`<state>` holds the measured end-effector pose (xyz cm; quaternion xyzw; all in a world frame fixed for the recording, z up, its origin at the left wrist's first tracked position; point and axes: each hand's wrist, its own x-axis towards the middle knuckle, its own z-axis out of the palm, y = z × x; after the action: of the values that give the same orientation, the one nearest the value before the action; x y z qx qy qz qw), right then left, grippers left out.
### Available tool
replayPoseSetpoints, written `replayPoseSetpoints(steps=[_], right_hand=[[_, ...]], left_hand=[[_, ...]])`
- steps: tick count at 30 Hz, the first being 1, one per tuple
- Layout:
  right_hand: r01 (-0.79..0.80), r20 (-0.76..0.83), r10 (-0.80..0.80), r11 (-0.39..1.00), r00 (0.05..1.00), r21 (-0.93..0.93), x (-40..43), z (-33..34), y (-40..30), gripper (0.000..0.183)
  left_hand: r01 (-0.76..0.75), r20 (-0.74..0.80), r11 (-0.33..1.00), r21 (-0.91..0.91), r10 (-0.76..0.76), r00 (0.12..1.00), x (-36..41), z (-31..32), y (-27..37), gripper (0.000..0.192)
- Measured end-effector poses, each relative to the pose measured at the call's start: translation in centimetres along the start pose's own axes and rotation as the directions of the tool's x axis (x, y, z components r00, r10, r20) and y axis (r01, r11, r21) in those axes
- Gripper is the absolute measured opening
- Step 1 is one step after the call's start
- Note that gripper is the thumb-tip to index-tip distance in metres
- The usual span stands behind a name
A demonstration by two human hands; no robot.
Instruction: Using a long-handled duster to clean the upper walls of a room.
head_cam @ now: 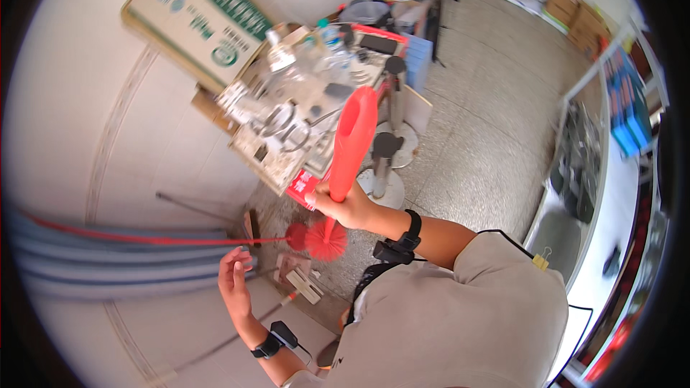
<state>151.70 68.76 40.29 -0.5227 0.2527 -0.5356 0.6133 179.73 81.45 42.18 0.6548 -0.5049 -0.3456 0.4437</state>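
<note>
My right hand is closed around the handle of a red round-headed brush. The handle's wide end, with a long opening, points up towards the camera, and its round red bristle head shows below my hand. My left hand is raised at the lower left with its fingers apart and slightly bent, holding nothing. Just beyond its fingertips, a second red brush head lies beside the first in the picture. A long thin red handle runs left from it, past a blurred blue-grey ribbed bundle.
Ahead stands a cluttered table with plastic bottles and a beige tray. Two posts on round bases stand beside it. A floor squeegee is near my feet. White shelving is at right; cardboard boxes are farther back.
</note>
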Motion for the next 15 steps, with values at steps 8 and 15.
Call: replayPoseSetpoints(steps=[8, 15], right_hand=[[-0.013, -0.173, -0.014, 0.988, 0.985, -0.155, -12.7, -7.8, -4.3, 0.038], [0.167, -0.37, -0.362, 0.87, 0.856, -0.465, -18.1, -13.4, -10.2, 0.027]], left_hand=[[-0.524, 0.538, 0.681, -0.512, 0.729, 0.422, 0.1, 19.8, 19.6, 0.081], [-0.463, 0.442, 0.503, -0.73, 0.864, 0.242, -6.7, 31.5, 26.7, 0.07]])
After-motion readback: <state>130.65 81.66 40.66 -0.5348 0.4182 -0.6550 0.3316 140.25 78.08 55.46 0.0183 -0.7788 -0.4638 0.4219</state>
